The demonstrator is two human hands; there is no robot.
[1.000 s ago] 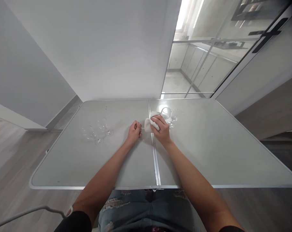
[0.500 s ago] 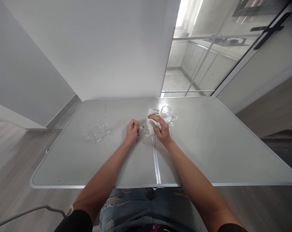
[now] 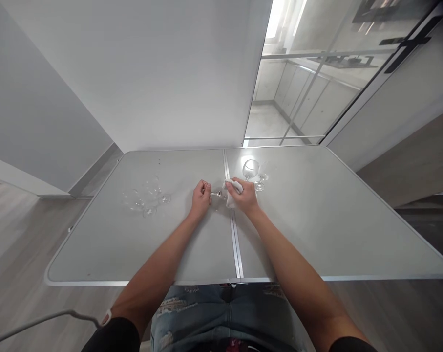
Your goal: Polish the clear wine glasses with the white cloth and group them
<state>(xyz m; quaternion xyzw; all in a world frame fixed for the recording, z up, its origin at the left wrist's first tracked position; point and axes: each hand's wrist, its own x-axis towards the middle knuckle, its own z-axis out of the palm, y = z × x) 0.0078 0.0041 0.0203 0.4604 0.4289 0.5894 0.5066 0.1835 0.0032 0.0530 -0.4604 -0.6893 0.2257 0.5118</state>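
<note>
Pale table (image 3: 316,234), metal seam (image 3: 236,249) down its middle, left hand (image 3: 201,198) closed on a stemmed glass (image 3: 216,194) near the seam — right hand (image 3: 246,196) curled round white cloth (image 3: 231,201), other glasses (image 3: 250,169) beyond.

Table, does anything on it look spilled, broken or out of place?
Nothing looks spilled or plainly broken, though fine cracks in the glasses wouldn't show. Slightly odd: a small dark speck near the table's far edge, left half, on pale surface; too small to identify.
</note>
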